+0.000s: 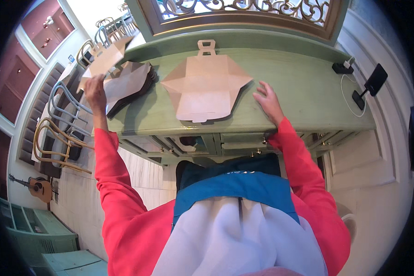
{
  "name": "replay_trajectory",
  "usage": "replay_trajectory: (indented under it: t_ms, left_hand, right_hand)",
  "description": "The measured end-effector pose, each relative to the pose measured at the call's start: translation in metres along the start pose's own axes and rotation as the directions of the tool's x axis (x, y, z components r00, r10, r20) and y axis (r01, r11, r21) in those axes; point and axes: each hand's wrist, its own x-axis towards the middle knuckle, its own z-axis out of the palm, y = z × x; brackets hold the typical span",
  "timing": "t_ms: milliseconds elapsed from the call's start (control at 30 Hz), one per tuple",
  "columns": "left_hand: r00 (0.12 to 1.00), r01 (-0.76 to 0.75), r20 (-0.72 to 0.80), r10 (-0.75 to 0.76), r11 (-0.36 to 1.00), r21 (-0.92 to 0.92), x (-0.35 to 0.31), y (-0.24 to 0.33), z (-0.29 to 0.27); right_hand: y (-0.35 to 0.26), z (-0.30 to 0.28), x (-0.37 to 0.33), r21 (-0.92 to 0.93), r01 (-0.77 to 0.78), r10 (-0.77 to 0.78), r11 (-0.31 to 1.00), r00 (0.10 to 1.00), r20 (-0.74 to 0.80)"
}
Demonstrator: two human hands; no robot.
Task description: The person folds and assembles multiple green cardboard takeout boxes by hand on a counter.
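Note:
A flat brown cardboard carry-box blank (206, 85), with its handle cut-out toward the back, lies unfolded on the green counter (303, 87) in front of me. My left hand (95, 94) grips the near edge of another blank (106, 60), raised and tilted at the counter's left end. Beneath and beside it sits a stack of similar blanks (129, 83), partly covered by the held one. Just right of the middle blank, my right hand (268, 102) hovers over or rests on the counter, fingers apart and holding nothing; whether it touches the surface I cannot tell.
A phone-like black device on a stand (372, 83) and a black power strip (342, 68) with a white cable occupy the counter's right end. A raised ledge and an ornate framed panel (244, 20) border the back. Chairs (62, 142) and a guitar (40, 188) are at left.

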Motion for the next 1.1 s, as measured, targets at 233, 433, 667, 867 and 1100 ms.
replay_trajectory:
  t_ms: [233,433,667,867,1100]
  left_hand:
    - [0.901,0.235,0.362,-0.237,0.971,0.052,-0.079,0.019,0.027]
    - [0.941,0.201,0.327,-0.087,0.921,-0.334,-0.072,0.135,0.033]
    - [0.266,0.747,0.916,-0.299,-0.537,-0.392,-0.064,0.147,0.118]
    - [0.364,0.680,0.901,-0.236,-0.593,-0.430,-0.040,0.163,0.136]
    - [0.619,0.737,0.763,0.187,-0.472,-0.483,-0.032,0.194,0.084]
  right_hand:
    - [-0.001,0.007,0.045,-0.118,0.084,-0.071,0.989,0.992,0.108]
    - [-0.001,-0.003,0.059,0.208,-0.080,0.009,0.975,0.946,0.323]
    - [0.006,-0.002,0.066,0.078,-0.011,-0.012,0.997,0.956,0.294]
    - [0.002,-0.018,0.050,0.145,0.046,-0.089,0.988,0.950,0.300]
    - [-0.032,-0.046,-0.020,0.164,0.136,-0.180,0.977,0.939,0.293]
